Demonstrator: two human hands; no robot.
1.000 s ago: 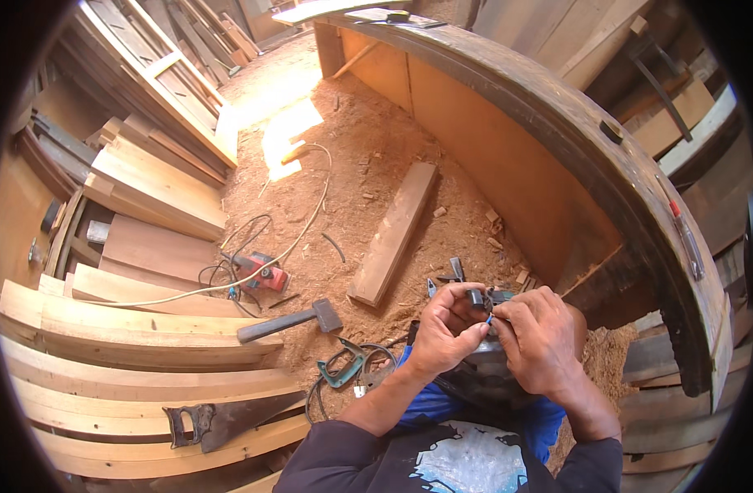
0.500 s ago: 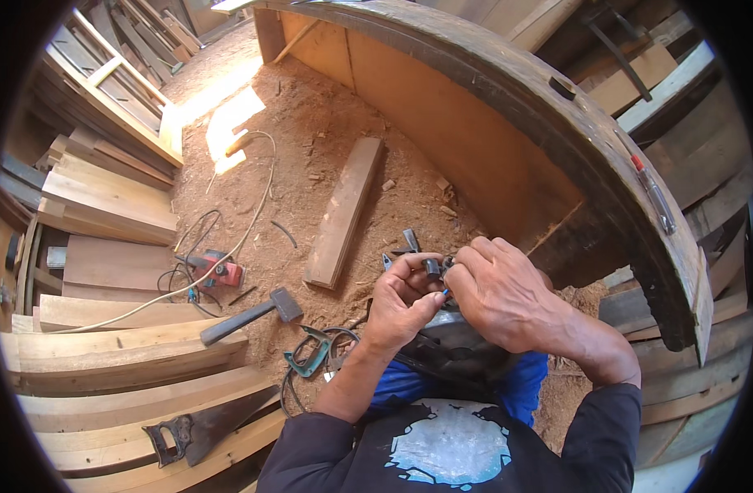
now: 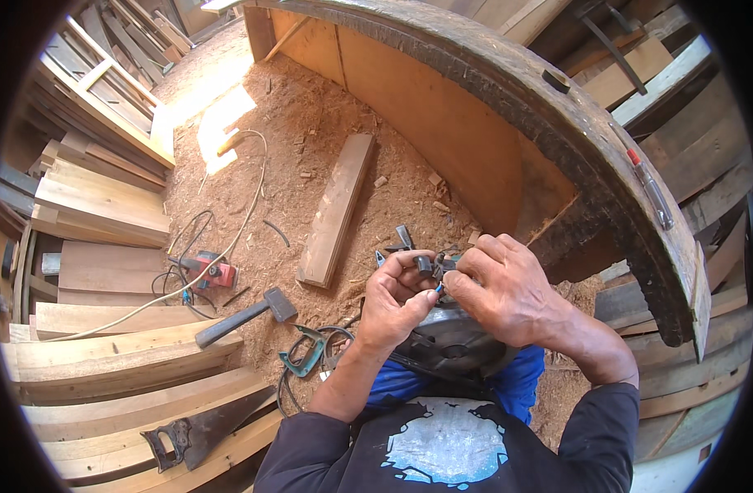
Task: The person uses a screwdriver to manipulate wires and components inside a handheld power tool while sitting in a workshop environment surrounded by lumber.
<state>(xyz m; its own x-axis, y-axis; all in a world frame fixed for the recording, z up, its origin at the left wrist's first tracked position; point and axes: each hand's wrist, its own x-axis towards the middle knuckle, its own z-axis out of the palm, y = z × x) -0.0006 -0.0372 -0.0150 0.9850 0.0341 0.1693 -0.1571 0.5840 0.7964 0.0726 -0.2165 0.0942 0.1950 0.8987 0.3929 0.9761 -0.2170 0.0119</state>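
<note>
Pinching a blue wire-like piece (image 3: 439, 288) near frame centre, your left grip (image 3: 399, 302) seemingly steadies it above the dark power tool (image 3: 452, 350); what your right grip (image 3: 505, 289) grasps, I can't tell.

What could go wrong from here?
1. The small blue piece at the fingertips of the left hand might slip and get lost in the sawdust.
2. The hammer rests on the planks with its head apparently past their end; a bump could knock it off.
</note>
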